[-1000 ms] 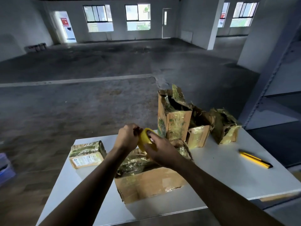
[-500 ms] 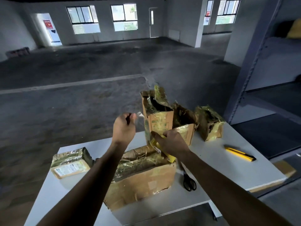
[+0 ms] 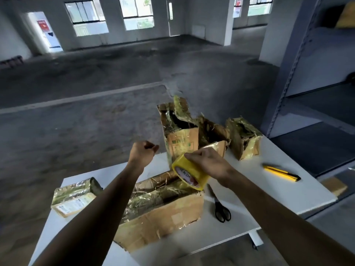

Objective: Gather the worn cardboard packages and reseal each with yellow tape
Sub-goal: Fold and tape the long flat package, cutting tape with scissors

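Tape roll [image 3: 189,172] is gripped by R hand [image 3: 208,162], fingers wrapped over its rim. It is held just above the big box [image 3: 159,217] at the table's [image 3: 278,194] near edge, prob. so a strip can be drawn straight onto the torn top. L hand [image 3: 143,152] is raised apart from the roll, fingers curled as in a pinch. A tape end may be caught there, but no strip can be made out, so it can't be told. Tall box [image 3: 182,139], mid box [image 3: 213,139] and end box [image 3: 244,143] are stood open at the back, and a small pkg [image 3: 75,198] is laid at left: gathered, none resealed by the look. Scissors [image 3: 221,210] and cutter [image 3: 280,172] are laid on the R side, handy for cutting.
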Demonstrator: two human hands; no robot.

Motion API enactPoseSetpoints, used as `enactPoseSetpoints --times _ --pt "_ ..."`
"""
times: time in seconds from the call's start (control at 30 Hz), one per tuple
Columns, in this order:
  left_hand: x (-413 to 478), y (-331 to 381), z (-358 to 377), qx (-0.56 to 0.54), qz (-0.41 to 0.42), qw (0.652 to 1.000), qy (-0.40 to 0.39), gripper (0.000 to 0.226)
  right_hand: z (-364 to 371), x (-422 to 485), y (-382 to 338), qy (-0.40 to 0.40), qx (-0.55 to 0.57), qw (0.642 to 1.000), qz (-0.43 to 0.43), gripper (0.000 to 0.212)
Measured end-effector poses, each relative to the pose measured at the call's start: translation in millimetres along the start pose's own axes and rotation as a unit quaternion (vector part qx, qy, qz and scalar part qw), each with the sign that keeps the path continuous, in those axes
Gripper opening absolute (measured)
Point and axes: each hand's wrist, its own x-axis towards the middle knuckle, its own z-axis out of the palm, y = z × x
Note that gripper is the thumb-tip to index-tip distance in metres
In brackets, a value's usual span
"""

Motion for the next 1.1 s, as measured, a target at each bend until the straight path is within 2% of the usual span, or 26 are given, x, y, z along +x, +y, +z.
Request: enactPoseSetpoints --times 0.1,0.23,0.33,0.4,0.47,0.53,0.6,0.73,0.83,0.9,1.0,1.03,1.1 --pt "17 -18 2 0.043 0.011 0.998 -0.048 0.020 9 4 0 0.016 0.051 0.998 0.025 0.018" --pt "34 -36 2 0.089 0.050 0.986 -0.130 0.020 34 8 -3 0.087 0.112 0.989 0.053 0.035" --pt "46 -43 6 0.123 0.053 0.970 -0.205 0.031 50 4 -5 0.131 0.160 0.974 0.097 0.047" --pt "51 -46 10 0.115 0.058 0.960 -0.248 0.022 58 2 -3 0.151 0.182 0.965 0.112 0.045" --pt "53 -47 15 0.062 0.045 0.960 -0.271 0.016 65 -2 -5 0.179 0.185 0.959 0.120 0.043" --pt "55 -50 18 0.006 0.015 0.956 -0.293 0.022 72 -5 -11 0.195 0.185 0.955 0.128 0.048" --pt "61 -57 26 0.030 0.041 0.950 -0.307 0.020 77 -5 -14 0.214 0.170 0.951 0.144 0.062" --pt "58 -60 35 0.048 0.039 0.933 -0.353 0.010 80 -8 -13 0.242 0.140 0.947 0.159 0.061" --pt "54 -68 40 0.061 0.023 0.917 -0.394 0.008 80 -15 -13 0.248 0.115 0.945 0.178 0.075" --pt "54 -71 44 0.072 0.018 0.908 -0.411 0.010 78 -18 -10 0.250 0.087 0.947 0.183 0.067" --pt "57 -75 49 0.093 0.016 0.901 -0.423 0.017 77 -21 -5 0.255 0.082 0.947 0.176 0.029" --pt "57 -76 50 0.097 0.012 0.899 -0.426 0.016 77 -21 -2 0.262 0.077 0.946 0.176 0.027" --pt "55 -77 52 0.103 -0.002 0.892 -0.440 0.013 78 -21 2 0.270 0.067 0.944 0.176 0.041"
